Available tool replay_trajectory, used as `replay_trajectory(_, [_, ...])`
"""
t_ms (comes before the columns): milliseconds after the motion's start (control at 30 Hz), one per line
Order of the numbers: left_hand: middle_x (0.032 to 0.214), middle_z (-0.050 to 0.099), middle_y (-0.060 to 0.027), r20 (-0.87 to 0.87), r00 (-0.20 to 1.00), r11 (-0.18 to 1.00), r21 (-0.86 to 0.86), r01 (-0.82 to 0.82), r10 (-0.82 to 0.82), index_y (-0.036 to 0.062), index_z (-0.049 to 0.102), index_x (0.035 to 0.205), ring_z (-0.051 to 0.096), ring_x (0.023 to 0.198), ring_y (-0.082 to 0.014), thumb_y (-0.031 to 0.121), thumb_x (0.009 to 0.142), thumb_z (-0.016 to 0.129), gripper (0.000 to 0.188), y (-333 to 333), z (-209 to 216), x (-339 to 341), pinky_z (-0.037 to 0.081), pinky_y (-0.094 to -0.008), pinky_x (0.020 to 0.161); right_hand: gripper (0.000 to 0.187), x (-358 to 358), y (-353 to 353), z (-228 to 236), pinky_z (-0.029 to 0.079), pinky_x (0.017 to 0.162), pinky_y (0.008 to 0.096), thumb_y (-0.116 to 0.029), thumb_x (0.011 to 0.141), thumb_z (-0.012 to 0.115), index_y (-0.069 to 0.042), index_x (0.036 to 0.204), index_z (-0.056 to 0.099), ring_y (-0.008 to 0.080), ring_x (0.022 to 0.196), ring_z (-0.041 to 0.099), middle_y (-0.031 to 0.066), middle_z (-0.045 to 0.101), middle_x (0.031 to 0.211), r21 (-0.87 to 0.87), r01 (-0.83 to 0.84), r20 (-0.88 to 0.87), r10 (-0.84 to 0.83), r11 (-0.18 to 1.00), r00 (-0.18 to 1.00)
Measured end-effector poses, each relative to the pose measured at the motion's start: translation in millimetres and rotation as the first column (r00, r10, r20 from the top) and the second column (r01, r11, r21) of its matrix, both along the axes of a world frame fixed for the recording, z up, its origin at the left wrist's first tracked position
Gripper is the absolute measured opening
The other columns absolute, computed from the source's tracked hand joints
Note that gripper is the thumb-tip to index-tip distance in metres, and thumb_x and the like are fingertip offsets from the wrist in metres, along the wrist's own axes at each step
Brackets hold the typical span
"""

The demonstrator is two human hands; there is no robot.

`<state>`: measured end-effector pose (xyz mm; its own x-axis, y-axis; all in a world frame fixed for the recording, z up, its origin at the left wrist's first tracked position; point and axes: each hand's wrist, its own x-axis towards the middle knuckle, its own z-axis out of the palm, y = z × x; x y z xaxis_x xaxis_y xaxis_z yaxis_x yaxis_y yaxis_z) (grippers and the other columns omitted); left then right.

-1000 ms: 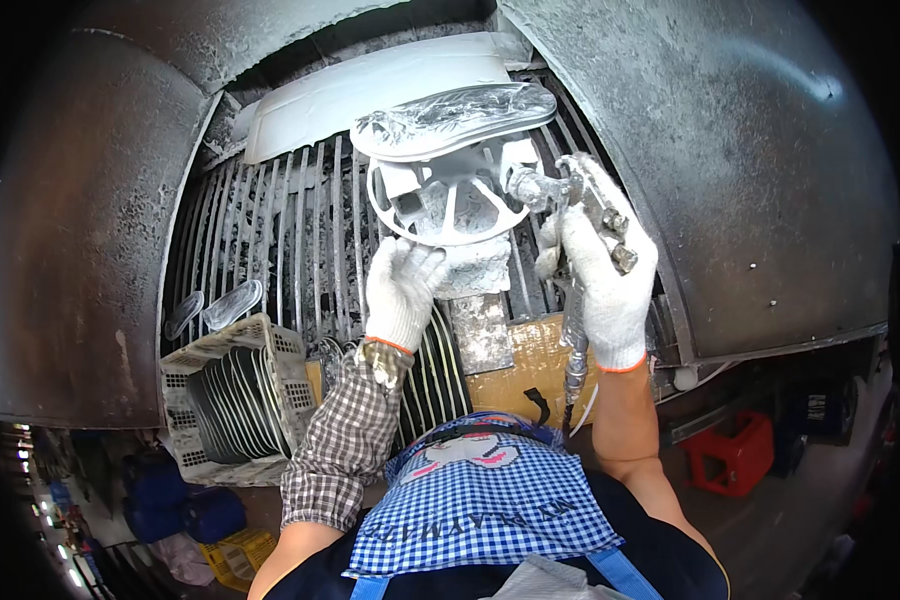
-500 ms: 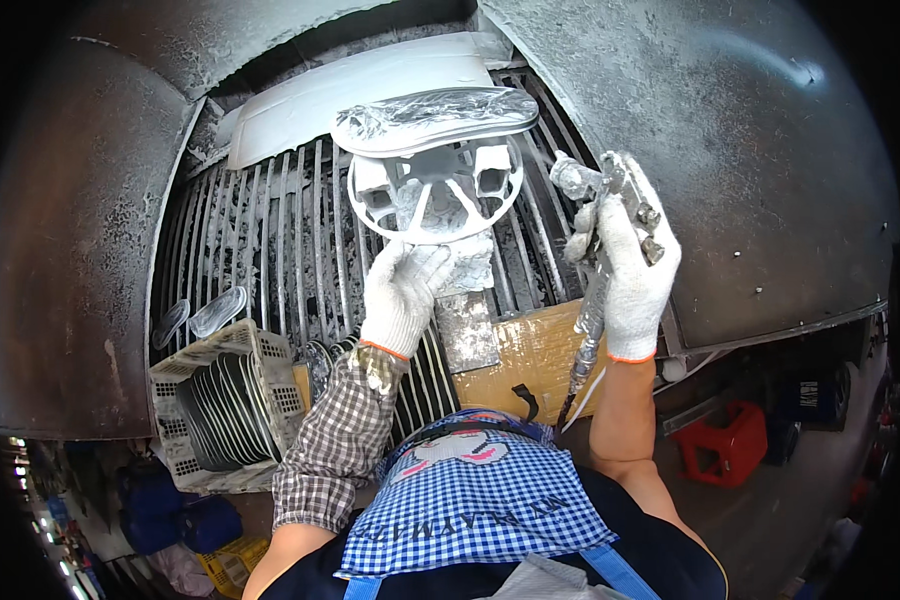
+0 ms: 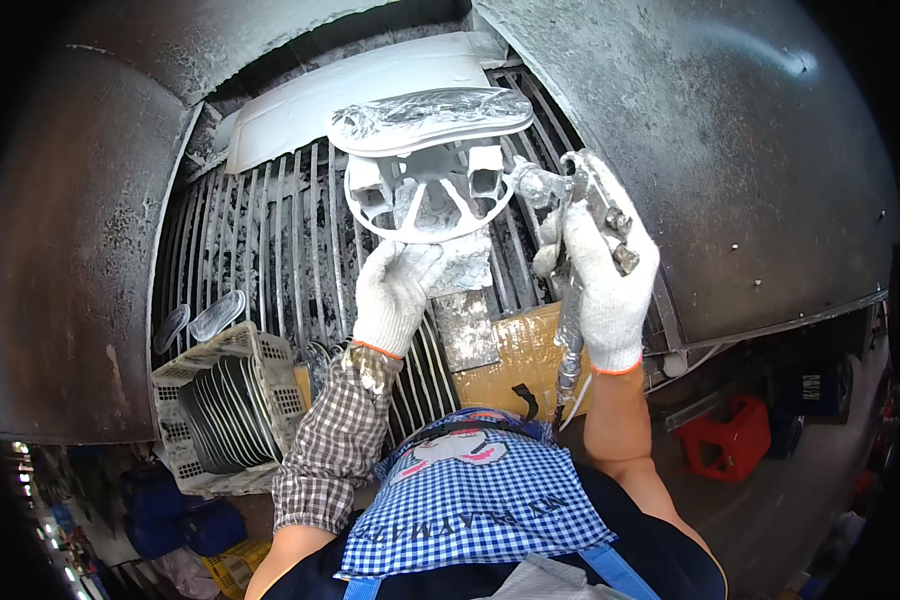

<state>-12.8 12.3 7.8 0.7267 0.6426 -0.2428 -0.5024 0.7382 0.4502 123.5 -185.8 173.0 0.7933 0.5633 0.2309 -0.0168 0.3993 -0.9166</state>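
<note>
In my gloved right hand [image 3: 610, 265] is a spray gun [image 3: 540, 185] caked with whitish paint, its head pointing left close to the wheel's right side. A hose [image 3: 568, 375] runs down from it. My left hand [image 3: 395, 290], in a white knitted glove, has its fingers at the near rim of a white spoked wheel [image 3: 440, 238]; the wheel partly hides the grip. Above the wheel, on blocky white supports [image 3: 485, 170], rests an oblong part [image 3: 430, 115] with a crinkled, shiny film-like top and a white edge.
Slatted metal grating [image 3: 280, 230] lies beneath, between metal side walls [image 3: 80, 250]. A pale sheet [image 3: 360, 90] leans at the back. At lower left, a plastic crate [image 3: 270, 345] holds several dark oblong plates. Cardboard [image 3: 530, 345] lies in front; a red stool [image 3: 735, 440] stands at right.
My right hand has brought the spray gun leftward, closer to the wheel and the oblong part. My left hand stays at the near rim, shifted slightly left.
</note>
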Motion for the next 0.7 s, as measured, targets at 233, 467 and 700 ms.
replay_trajectory(233, [0.14, 0.06, -0.0291, 0.023, 1.0, 0.999, 0.041, 0.003, -0.004, -0.0063, 0.055, 0.139, 0.06, 0.131, -0.0459, 0.029, 0.101, 0.067, 0.053, 5, 2, -4, 0.053, -0.0574, 0.111, 0.05, 19, -16, -3, 0.054, 0.065, 0.023, -0.007, 0.107, 0.065, 0.005, 0.153, 0.051, 0.0073, 0.077, 0.062, 0.0069, 0.07, 0.099, 0.01, 0.08, -0.032, -0.08, 0.997, 0.996])
replay_trajectory(467, [0.148, 0.057, -0.0305, 0.054, 0.999, 0.999, 0.054, 0.004, -0.007, -0.0083, 0.054, 0.14, 0.057, 0.136, -0.0466, 0.028, 0.101, 0.066, 0.055, 15, 1, -11, 0.052, -0.0572, 0.113, 0.05, 27, -34, -3, 0.055, 0.066, 0.0232, -0.008, 0.107, 0.064, 0.007, 0.153, 0.05, 0.0077, 0.08, 0.063, 0.0086, 0.071, 0.102, -0.042, 0.231, 0.076, -0.228, 0.972, 0.971])
replay_trajectory(700, [0.145, 0.057, -0.0331, 0.023, 0.999, 0.997, 0.066, -0.044, 0.042, -0.0107, 0.054, 0.138, 0.061, 0.131, -0.0463, 0.028, 0.1, 0.067, 0.056, 26, 4, -20, 0.055, -0.0571, 0.108, 0.05, 11, -42, 2, 0.056, 0.067, 0.0233, -0.004, 0.105, 0.063, 0.007, 0.153, 0.051, 0.0083, 0.081, 0.063, 0.0095, 0.07, 0.104, -0.045, 0.082, -0.032, -0.083, 0.996, 0.996])
